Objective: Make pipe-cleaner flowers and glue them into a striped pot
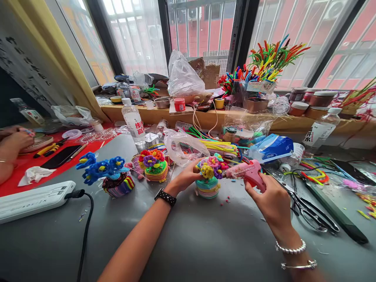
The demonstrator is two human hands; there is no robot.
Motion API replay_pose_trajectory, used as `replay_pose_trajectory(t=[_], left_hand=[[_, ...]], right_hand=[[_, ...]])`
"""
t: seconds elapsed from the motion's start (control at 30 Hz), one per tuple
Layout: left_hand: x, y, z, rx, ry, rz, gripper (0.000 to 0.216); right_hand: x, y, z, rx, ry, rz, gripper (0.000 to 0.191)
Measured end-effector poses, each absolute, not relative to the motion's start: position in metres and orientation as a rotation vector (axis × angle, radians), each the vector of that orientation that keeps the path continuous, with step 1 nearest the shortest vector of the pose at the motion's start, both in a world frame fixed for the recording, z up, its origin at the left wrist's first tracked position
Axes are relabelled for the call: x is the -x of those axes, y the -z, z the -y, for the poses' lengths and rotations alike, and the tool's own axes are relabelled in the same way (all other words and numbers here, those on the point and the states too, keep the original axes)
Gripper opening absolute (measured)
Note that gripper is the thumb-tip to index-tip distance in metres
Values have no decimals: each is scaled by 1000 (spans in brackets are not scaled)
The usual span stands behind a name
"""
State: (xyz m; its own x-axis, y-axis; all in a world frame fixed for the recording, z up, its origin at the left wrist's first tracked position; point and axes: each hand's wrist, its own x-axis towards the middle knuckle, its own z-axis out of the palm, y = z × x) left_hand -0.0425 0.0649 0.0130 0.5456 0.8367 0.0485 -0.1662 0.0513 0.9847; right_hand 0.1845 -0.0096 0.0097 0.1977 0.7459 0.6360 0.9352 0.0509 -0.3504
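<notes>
My left hand [188,176] grips a small pot of pipe-cleaner flowers [207,188] from its left side, with some fingers hidden behind the blooms. The pot is wrapped in pastel stripes and stands upright on the grey table. In my right hand [272,197] is a pink hot glue gun [248,172], its nozzle pointing left, close to the right side of the flowers; whether it touches cannot be made out. Left of my left hand stand a green and yellow pot with red and purple flowers [155,166] and a striped pot with blue flowers [117,182].
Scissors [313,213] and a dark green bar [337,213] lie at right. A white power strip [37,199] with a black cable sits at left. Bottles, plastic bags and pipe cleaners [220,147] crowd the back. Another person's hand [19,139] shows at far left.
</notes>
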Motion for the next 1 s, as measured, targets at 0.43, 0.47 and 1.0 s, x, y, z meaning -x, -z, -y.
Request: replay_pose_trajectory(t=[0.43, 0.47, 1.0], left_hand=[[43, -9, -66, -1298, -825, -644, 67], [43, -9, -66, -1295, -830, -643, 66], [41, -5, -68, -1253, -850, -579, 69]], right_hand=[[-183, -6, 8, 1698, 310, 1631, 36], [-183, -6, 7, 1698, 308, 1631, 36], [-184, -4, 5, 1627, 359, 1640, 32]])
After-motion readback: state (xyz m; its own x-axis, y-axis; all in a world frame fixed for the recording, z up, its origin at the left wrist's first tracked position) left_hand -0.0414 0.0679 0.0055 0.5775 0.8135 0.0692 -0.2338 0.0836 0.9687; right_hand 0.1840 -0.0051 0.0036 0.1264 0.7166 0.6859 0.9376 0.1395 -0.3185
